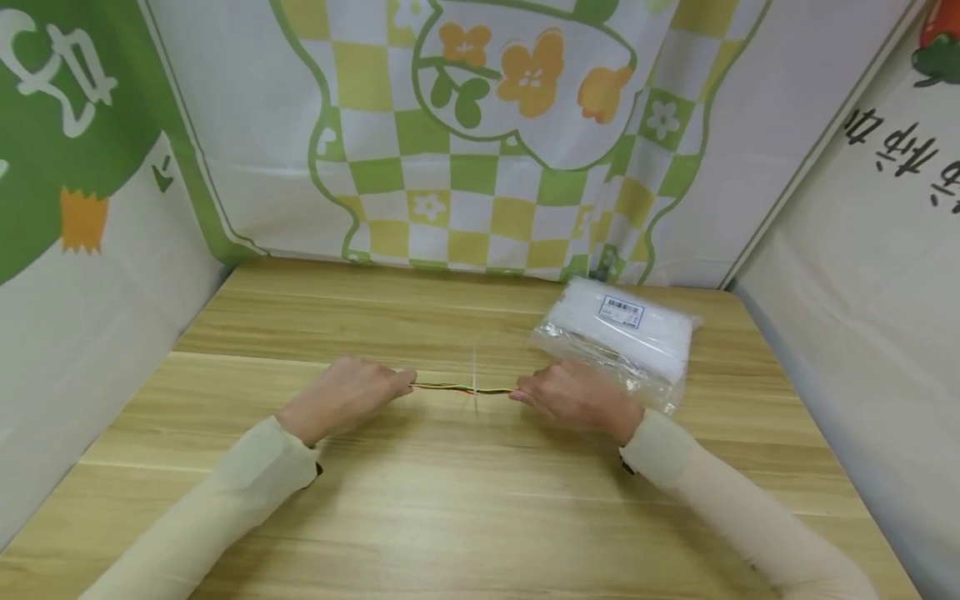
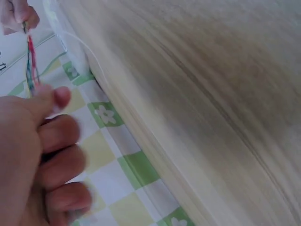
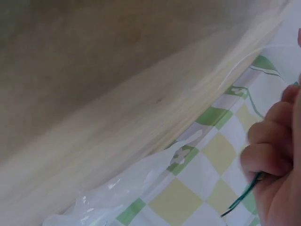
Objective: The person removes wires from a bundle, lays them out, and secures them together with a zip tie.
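Between both hands a thin bundle of coloured wires (image 1: 442, 387) stretches level, close over the wooden table. My left hand (image 1: 348, 396) pinches one end; in the left wrist view its other fingers curl into the palm. My right hand (image 1: 573, 396) grips the opposite end, and green and dark wire ends (image 3: 242, 197) stick out below its little finger in the right wrist view. Around the middle of the bundle sits a thin whitish strip, like a cable tie (image 1: 474, 362), standing across the wires. Its long tail (image 2: 89, 49) curves away in the left wrist view.
A clear plastic bag (image 1: 618, 329) with a white bundle and a barcode label lies at the back right, just beyond my right hand. Printed cloth (image 1: 465, 192) hangs behind the table (image 1: 420, 508), and more cloth walls stand at both sides.
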`<state>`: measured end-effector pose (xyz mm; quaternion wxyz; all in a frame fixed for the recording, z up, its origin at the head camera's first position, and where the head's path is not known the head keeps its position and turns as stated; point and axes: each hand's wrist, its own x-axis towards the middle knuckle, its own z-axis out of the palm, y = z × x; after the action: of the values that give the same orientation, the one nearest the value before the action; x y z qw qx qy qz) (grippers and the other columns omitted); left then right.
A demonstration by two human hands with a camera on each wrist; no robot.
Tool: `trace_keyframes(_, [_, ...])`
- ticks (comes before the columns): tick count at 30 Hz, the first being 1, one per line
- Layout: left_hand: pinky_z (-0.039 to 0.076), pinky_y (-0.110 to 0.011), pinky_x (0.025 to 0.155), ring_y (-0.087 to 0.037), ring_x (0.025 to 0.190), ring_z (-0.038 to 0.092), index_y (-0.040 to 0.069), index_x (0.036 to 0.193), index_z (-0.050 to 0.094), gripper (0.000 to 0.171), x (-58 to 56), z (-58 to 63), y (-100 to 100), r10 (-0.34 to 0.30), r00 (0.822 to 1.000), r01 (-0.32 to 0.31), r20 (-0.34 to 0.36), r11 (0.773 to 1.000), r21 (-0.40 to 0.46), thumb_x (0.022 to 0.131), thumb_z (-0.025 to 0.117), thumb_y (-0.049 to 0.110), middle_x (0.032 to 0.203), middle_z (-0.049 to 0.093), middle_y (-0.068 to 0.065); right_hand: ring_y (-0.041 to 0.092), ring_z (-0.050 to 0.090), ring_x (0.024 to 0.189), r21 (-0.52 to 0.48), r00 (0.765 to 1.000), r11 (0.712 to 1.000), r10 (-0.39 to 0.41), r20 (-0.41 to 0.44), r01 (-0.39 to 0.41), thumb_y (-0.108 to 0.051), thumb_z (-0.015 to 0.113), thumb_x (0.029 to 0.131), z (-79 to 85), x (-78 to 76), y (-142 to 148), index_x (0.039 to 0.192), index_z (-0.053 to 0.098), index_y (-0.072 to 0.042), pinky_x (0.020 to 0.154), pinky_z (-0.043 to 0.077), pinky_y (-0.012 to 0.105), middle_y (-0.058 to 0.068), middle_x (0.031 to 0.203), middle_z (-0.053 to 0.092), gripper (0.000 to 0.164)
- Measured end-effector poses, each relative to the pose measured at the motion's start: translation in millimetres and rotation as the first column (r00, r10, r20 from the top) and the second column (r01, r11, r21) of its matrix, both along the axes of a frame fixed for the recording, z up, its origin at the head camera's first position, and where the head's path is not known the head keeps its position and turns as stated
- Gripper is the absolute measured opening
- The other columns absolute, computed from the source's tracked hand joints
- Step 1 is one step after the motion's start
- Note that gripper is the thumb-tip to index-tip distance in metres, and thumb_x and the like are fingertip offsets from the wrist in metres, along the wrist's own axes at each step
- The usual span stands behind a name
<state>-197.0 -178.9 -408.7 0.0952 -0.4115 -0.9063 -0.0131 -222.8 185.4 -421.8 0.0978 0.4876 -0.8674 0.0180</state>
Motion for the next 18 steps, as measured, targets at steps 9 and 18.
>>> trace_keyframes(9, [0.054,-0.035,0.064,-0.018,0.078,0.067,0.011,0.098,0.056,0.011,-0.7,-7.3,-1,0.034,0.999,-0.035,-0.029,0.998,-0.045,0.105,0.064,0.015,0.091,0.072,-0.004,0.021,0.061,0.067,0.073,0.968,0.990,-0.101,-0.228,0.120,-0.037,0.060,0.108,-17.6,0.2,-14,0.092,0.060,-0.013,0.049,0.048,0.036,0.001,0.078,0.061,0.029])
trace_keyframes(18, [0.061,-0.051,0.083,-0.028,0.094,0.071,0.010,0.108,0.068,0.015,-14.1,-11.1,6,0.164,0.986,-0.159,0.024,0.976,-0.151,0.099,0.075,0.020,0.106,0.071,-0.009,0.025,0.065,0.080,0.145,0.939,0.958,-0.198,-0.282,0.246,-0.039,0.058,0.109,-15.8,-4.8,-31,0.098,0.063,-0.012,0.067,0.054,0.041,0.005,0.087,0.062,0.030])
